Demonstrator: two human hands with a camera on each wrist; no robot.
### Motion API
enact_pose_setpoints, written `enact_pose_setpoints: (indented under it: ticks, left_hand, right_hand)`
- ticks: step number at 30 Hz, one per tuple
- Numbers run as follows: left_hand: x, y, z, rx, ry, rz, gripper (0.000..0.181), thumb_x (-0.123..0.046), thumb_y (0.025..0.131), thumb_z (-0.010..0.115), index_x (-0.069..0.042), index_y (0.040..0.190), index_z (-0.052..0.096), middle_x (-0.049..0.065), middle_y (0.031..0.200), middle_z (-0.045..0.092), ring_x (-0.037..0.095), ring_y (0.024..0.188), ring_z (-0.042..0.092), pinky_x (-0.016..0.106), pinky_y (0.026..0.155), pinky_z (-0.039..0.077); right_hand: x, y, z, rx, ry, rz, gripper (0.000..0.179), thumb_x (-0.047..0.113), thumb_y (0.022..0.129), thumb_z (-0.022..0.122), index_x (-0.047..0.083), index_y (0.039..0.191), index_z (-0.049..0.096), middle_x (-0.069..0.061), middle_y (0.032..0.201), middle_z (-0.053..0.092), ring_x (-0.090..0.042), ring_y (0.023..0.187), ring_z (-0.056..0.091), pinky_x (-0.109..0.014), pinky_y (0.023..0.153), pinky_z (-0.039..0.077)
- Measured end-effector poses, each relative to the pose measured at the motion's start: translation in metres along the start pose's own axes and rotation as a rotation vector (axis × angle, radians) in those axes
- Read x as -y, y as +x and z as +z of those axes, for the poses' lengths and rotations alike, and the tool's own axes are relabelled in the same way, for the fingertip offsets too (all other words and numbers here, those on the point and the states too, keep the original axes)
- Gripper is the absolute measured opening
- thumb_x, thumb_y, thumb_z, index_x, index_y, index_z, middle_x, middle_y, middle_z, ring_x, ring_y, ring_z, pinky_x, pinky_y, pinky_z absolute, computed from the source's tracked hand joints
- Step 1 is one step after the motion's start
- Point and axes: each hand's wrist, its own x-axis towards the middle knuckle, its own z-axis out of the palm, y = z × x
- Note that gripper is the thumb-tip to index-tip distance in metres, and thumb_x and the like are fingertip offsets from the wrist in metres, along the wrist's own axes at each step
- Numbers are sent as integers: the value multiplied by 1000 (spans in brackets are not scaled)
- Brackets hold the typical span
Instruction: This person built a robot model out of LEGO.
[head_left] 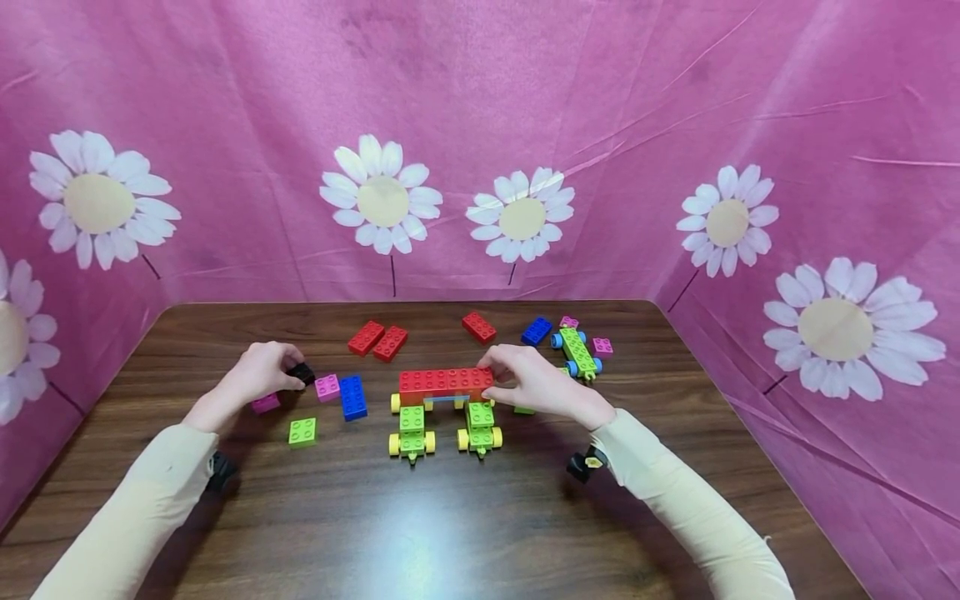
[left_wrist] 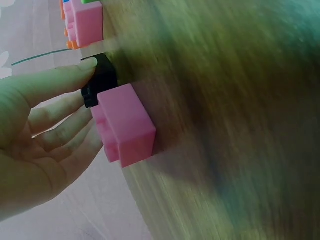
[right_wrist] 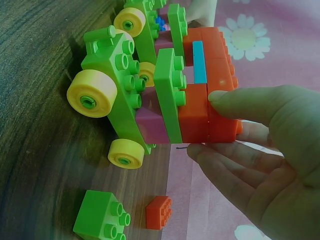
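At the left of the table my left hand (head_left: 261,371) pinches a small black brick (left_wrist: 102,77) between thumb and fingers. Right beside that brick stands a pink brick (left_wrist: 131,122), partly under the hand in the head view. My right hand (head_left: 528,379) grips the right end of a row of red bricks (head_left: 442,383), thumb on the near side. The row tops a built vehicle with two green wheeled bases (head_left: 412,421) on yellow wheels (right_wrist: 92,92). Green and pink bricks are stacked between base and red row, with a light blue strip (right_wrist: 199,61) under the row.
Between the left hand and the vehicle lie a pink brick (head_left: 327,387), a blue brick (head_left: 352,397) and a green brick (head_left: 303,432). Red bricks (head_left: 366,337) lie farther back. At the back right are another blue brick (head_left: 536,331) and a green base with blue wheels (head_left: 577,350).
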Motion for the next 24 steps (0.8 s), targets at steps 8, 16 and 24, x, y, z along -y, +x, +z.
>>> enact_pose_setpoints:
  ticks: [8,16,24]
  left_hand:
    - [-15,2,-15,-41,-54,30,36,-12,74,82,8,101,70,21,89,75,34,83,71,49,78,53]
    - [-51,6,-30,-40,-122,95,34,-11,79,81,3,108,70,16,93,76,29,87,72,40,76,55]
    - [-87,5,-29,18,-246,166,35,-11,81,81,-2,113,70,16,100,76,28,92,73,42,81,59]
  right_hand:
    - [1,0,-1,6,1,-12,28,20,89,75,8,111,63,-5,106,70,-15,95,71,-26,82,59]
    - [-1,0,1,-30,-13,-19,27,28,92,71,10,110,64,-3,102,69,-13,93,67,-21,77,58]
    - [0,1,2,-51,-38,-34,26,28,92,71,9,109,65,-4,102,70,-14,91,66,-23,78,58]
